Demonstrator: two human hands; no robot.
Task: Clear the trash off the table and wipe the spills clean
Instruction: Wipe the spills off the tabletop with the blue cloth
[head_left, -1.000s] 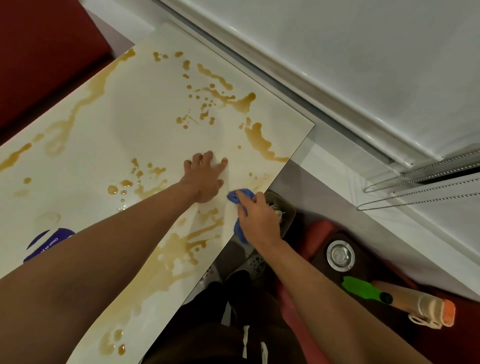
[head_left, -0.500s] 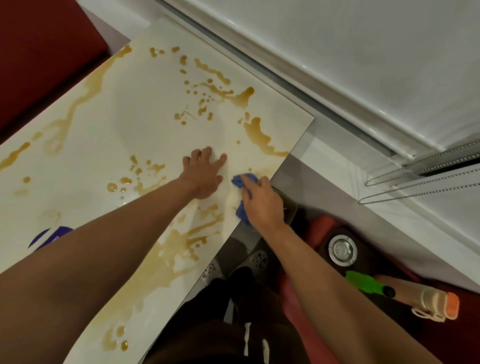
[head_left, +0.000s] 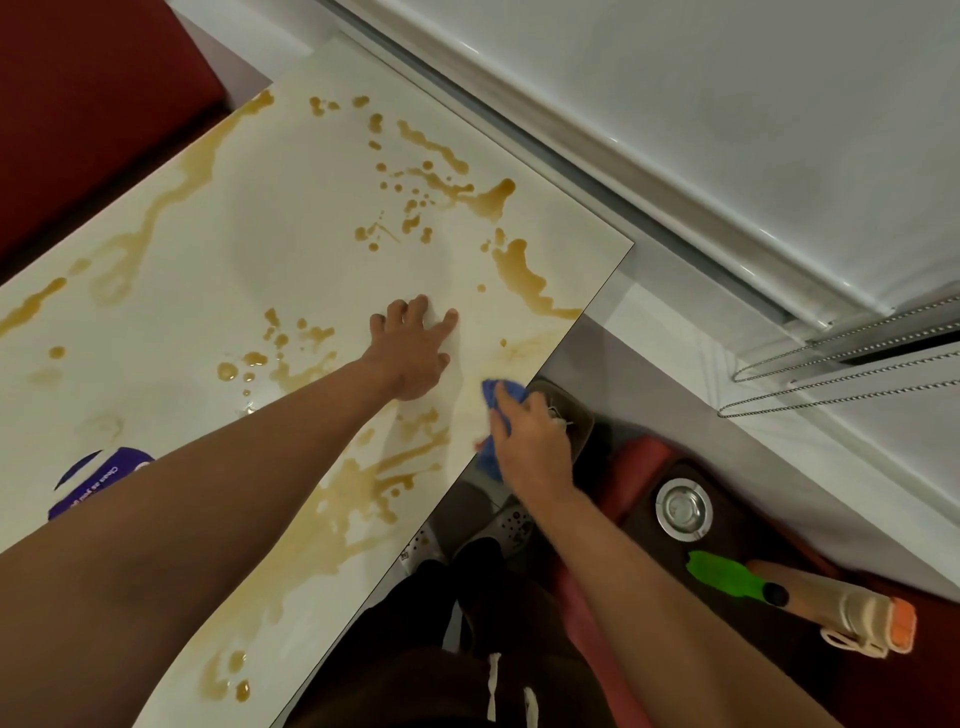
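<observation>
— So where does the right hand (head_left: 530, 441) sit?

— At the near edge of the white table (head_left: 218, 270), fingers curled over a bunched blue cloth (head_left: 491, 395), pressing it on the tabletop where it meets the edge. Part of the cloth hangs below the hand, past the table's rim.

— And the left hand (head_left: 415, 353)?

— Flat on the table just beside the cloth, fingers spread and straight, holding nothing.

— The spills?

— Brown liquid spills (head_left: 519, 270) lie in streaks and drops over most of the surface: a thick trail near the far right corner, droplets left of the left hand, a broad smear under the left forearm running to the near edge.

— Anything else on the table?

— A purple-and-white wrapper (head_left: 98, 478) pokes out from behind the left forearm. Off the table, low on the right, lie a round metal ashtray (head_left: 683, 506), a green-handled tool (head_left: 727, 577) and a dark bin (head_left: 571, 415) just behind the right hand.
</observation>
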